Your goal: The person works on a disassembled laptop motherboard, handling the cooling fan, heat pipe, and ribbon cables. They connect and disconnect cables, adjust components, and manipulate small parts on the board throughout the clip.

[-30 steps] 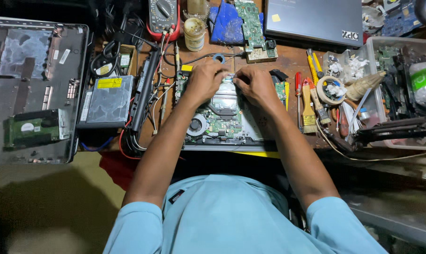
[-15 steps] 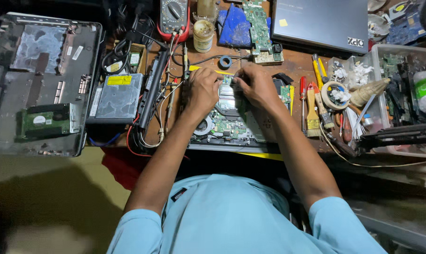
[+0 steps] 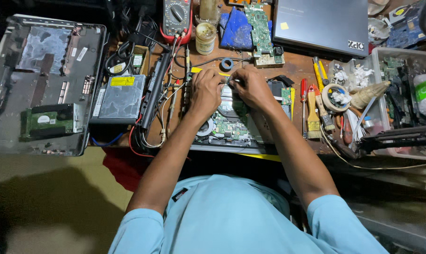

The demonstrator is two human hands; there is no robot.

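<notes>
An opened laptop base [image 3: 232, 124] with a green circuit board and a round fan lies on the wooden bench in front of me. My left hand [image 3: 204, 90] and my right hand [image 3: 251, 87] rest on its far edge, fingertips pinched together over a small part between them. What the fingers hold is too small to make out. Both forearms reach over the board and hide its middle.
A stripped grey laptop shell [image 3: 39, 84] lies at the left beside a silver optical drive [image 3: 119, 96] and black cables. A multimeter [image 3: 176, 19], a jar [image 3: 205, 37] and a closed laptop [image 3: 321, 26] sit at the back. Screwdrivers, a brush [image 3: 313, 113] and a parts bin [image 3: 401, 94] are right.
Both hands have slid from the middle of the board toward its far edge and closed together there. The view has shifted a little.
</notes>
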